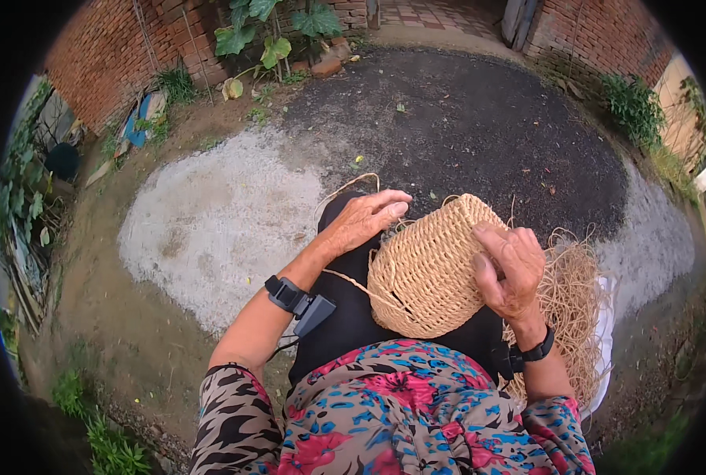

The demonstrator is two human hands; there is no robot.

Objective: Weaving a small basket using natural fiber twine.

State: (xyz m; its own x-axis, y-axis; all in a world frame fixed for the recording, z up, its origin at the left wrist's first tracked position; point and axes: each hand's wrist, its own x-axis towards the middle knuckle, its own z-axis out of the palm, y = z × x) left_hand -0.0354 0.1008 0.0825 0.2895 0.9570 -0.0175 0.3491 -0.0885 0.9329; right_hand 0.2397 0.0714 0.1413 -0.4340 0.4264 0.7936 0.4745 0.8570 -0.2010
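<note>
A woven straw basket (436, 269) lies tilted on my lap, its weave in rows of twisted pale cord. My right hand (511, 265) grips its right side, index finger and thumb against the weave; the other fingers are partly hidden. Beside its upper left edge is my left hand (369, 218), thumb and index finger close together. A loose straw cord (345, 275) leaves the basket's lower left, passes behind my left wrist and loops up to those fingers, which seem to pinch it. The exact pinch point is hidden.
A tangled heap of straw cord (571, 309) lies on a white sheet (604, 340) at my right. Dark grit (464, 119) covers the ground ahead, with a pale concrete patch (218, 214) to the left. Brick walls (123, 55) and leafy plants (274, 39) stand beyond.
</note>
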